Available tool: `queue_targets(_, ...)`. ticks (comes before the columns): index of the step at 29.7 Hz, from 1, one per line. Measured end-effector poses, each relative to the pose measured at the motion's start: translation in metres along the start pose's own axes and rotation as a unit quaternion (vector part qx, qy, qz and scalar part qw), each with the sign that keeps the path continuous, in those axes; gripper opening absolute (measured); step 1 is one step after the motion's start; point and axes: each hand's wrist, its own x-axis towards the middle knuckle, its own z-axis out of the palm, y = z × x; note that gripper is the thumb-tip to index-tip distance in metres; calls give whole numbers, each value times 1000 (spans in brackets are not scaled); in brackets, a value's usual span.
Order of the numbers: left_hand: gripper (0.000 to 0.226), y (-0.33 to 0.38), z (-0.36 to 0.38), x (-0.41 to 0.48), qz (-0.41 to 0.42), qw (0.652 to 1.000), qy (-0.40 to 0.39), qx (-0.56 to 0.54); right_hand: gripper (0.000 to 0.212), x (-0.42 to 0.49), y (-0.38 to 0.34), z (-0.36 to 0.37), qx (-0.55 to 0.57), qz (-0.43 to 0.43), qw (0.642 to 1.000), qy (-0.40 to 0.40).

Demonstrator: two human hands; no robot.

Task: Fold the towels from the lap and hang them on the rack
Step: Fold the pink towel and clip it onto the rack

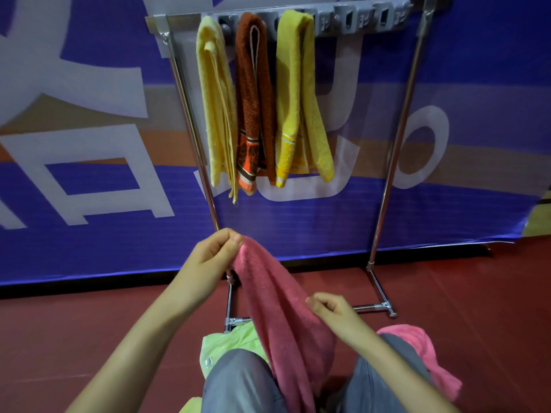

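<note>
Rose-pink terry, soft and limp, is what the hands are working. The rose towel (283, 308) drapes loosely from the left hand (216, 251), which pinches its top corner between thumb and curled fingers, raised in front of the lower part of the rack (396, 144). The right hand (331, 311) is lower and nearer the body, its fingers curled and pinching the towel's side edge. The cloth's lower end falls between the knees of the grey trousers (238, 383).

By its look the towel is light and has no stiffness, so it will likely sag wherever it is not held. The nap should grip well and nothing about it seems fragile. Corners and hems are the places to take hold. Bringing corner to corner would keep the edges aligned for a long, narrow fold like those already hung.

No bin or basket shows; the lap serves as the store. A light green towel (226, 344) lies bunched at the left thigh, and a bright pink towel (417, 344) hangs over the right thigh.

The rack carries three folded towels side by side toward the left of its top bar: a pale yellow towel (214, 108), a rust-brown towel (253, 93) and a yellow towel (290, 84), each touching its neighbour. The next towel probably belongs just right of the yellow one, below the grey hook strip (351, 20).
</note>
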Motion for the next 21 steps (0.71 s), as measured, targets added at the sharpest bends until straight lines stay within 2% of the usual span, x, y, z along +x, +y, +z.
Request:
queue_targets(5,32,0,-10,2,-3,999,42,-8,41,-8,28,-18,-17,40,999,-25)
queue_targets(10,32,-4,-14,1,-5,999,43,0,38,-10,36,-38,-51,50,997,0)
queue_targets(16,32,-10,-15,4,-4,999,49,7,25,-10,38,-56,-55,69,996,18)
queue_targets(21,30,-13,-27,9,-1,995,100,-4,21,-19,52,-68,-87,106,990,27)
